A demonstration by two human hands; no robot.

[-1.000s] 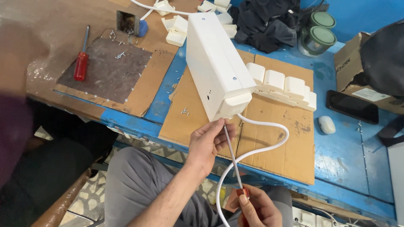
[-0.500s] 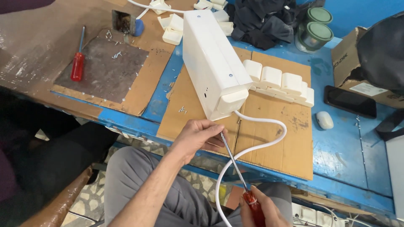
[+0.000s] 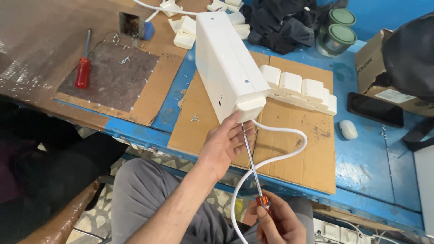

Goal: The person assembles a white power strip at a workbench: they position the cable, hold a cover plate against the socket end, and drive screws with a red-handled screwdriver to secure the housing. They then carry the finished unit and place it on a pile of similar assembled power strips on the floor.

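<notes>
A long white plastic box [image 3: 228, 63] lies on brown cardboard [image 3: 289, 144] on the blue bench, its near end facing me. My left hand [image 3: 224, 144] cups under that end, fingertips touching the small white end cap [image 3: 247, 108] and steadying a long screwdriver shaft [image 3: 251, 165]. My right hand [image 3: 278, 223] grips the screwdriver's orange-red handle low in the picture. The tip meets the underside of the end cap. A white cable [image 3: 271, 158] loops out of the box end and down past my knees.
A second red screwdriver [image 3: 82, 68] lies by a dark metal plate [image 3: 110, 77] with loose screws. White socket blocks [image 3: 300, 90] line the cardboard at the right. A phone [image 3: 375, 109], cardboard carton [image 3: 375, 68], dark bag [image 3: 409, 54], green-lidded jars [image 3: 337, 31] and black cloth [image 3: 280, 22] sit behind.
My left hand has moved up from the shaft to the box's end cap. The screwdriver tip now touches the cap, and my right hand has shifted slightly with the handle.
</notes>
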